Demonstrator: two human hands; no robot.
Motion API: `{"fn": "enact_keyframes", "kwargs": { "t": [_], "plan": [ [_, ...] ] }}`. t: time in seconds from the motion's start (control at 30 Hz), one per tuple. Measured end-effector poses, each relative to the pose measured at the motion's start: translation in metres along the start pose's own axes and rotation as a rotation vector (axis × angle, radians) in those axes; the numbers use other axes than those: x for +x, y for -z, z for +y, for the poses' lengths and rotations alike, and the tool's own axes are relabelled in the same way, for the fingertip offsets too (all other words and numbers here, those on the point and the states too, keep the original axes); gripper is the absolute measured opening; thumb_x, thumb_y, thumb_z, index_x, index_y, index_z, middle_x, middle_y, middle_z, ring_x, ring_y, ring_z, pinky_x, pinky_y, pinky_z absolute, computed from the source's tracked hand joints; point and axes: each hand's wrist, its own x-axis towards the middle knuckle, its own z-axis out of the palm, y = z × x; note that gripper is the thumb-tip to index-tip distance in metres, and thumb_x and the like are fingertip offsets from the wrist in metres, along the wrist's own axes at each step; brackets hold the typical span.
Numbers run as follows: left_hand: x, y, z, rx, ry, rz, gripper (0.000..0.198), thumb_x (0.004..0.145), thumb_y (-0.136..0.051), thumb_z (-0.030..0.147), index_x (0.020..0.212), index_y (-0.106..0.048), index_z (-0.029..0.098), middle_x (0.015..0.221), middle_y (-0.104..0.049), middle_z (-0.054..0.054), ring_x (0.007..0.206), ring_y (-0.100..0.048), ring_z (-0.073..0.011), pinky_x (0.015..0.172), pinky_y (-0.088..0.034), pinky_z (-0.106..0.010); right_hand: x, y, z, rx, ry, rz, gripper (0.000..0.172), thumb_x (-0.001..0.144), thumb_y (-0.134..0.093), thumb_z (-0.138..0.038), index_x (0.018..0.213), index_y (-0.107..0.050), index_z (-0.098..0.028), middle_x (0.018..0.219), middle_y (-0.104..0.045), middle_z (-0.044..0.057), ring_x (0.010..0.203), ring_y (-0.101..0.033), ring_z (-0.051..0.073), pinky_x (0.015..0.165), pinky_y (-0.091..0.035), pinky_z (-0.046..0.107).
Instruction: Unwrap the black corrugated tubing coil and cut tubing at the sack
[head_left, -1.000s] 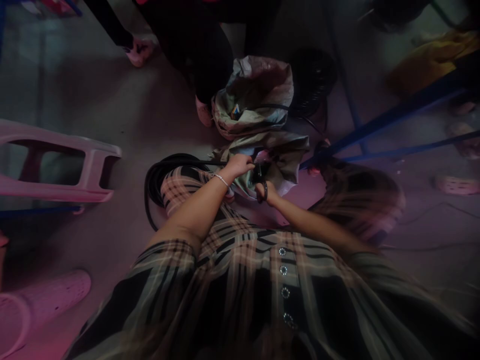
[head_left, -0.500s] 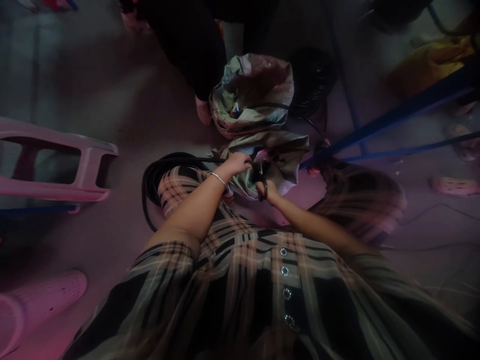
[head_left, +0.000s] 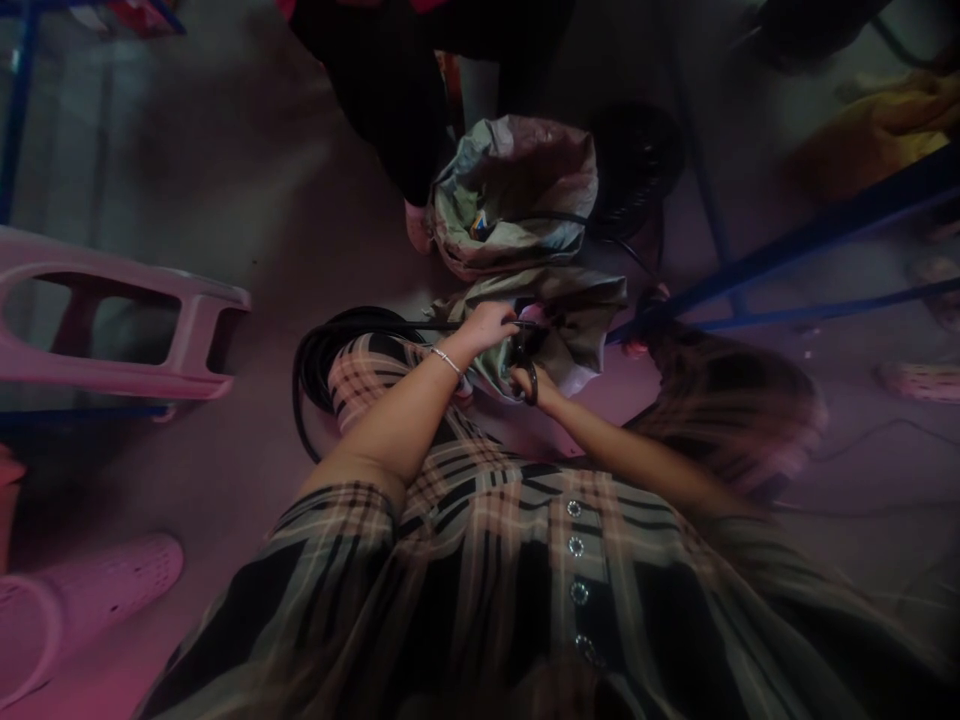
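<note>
A thick black cable (head_left: 424, 325) runs from a coil (head_left: 304, 375) by my left knee to my left hand (head_left: 486, 325), whose fingers are closed around it. Just to the right and nearer to me, my right hand (head_left: 538, 386) is closed on black-handled scissors (head_left: 532, 384), with one handle loop showing. Their blades are lost in the dark near the cable's end. Both hands are over the mouth of a crumpled pale sack (head_left: 592, 300), which has something pinkish inside.
A second open sack (head_left: 517, 262) stands just beyond, with a black cable over its rim. Another person's dark-trousered leg (head_left: 397, 110) is behind it. A plastic stool (head_left: 210, 385) and perforated pink basket (head_left: 120, 580) are at left; blue metal bars (head_left: 795, 235) cross the right.
The whole view has shifted slightly, so things sit a little further right. My left fingers have loosened a little along the cable; the right hand stays nearly in place.
</note>
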Motion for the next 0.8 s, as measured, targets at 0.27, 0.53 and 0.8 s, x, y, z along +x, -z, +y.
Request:
{"fn": "enact_keyframes", "kwargs": {
  "t": [0.27, 0.53, 0.8],
  "plan": [
    [0.0, -0.005, 0.001, -0.038, -0.006, -0.02, 0.031, 0.083, -0.068, 0.023, 0.111, -0.078, 0.014, 0.109, -0.077, -0.009, 0.1, -0.066, -0.0238, 0.091, -0.05, -0.03, -0.007, 0.003, -0.011, 0.039, -0.039, 0.024, 0.011, 0.087, -0.058, -0.03, 0.088, -0.06, -0.02, 0.071, -0.067, 0.0, 0.066, -0.061, 0.015, 0.055, -0.043, 0.022],
    [-0.003, 0.0, -0.006, 0.026, -0.026, -0.058, 0.031, 0.086, -0.069, 0.031, 0.11, -0.081, 0.017, 0.103, -0.078, -0.008, 0.096, -0.068, -0.0234, 0.087, -0.048, -0.03, -0.006, 0.003, -0.009, 0.062, -0.067, 0.034, 0.009, 0.081, -0.056, -0.026, 0.077, -0.06, -0.019, 0.06, -0.063, 0.002, 0.053, -0.058, 0.015, 0.047, -0.041, 0.023],
    [-0.005, 0.012, -0.026, 0.063, 0.037, -0.052, 0.032, 0.093, -0.063, 0.042, 0.109, -0.082, 0.021, 0.098, -0.079, -0.006, 0.094, -0.067, -0.0206, 0.08, -0.044, -0.026, 0.0, 0.006, -0.008, 0.153, -0.11, 0.061, 0.011, 0.076, -0.054, -0.03, 0.072, -0.058, -0.02, 0.051, -0.059, 0.001, 0.048, -0.058, 0.017, 0.044, -0.04, 0.023]
  ]
}}
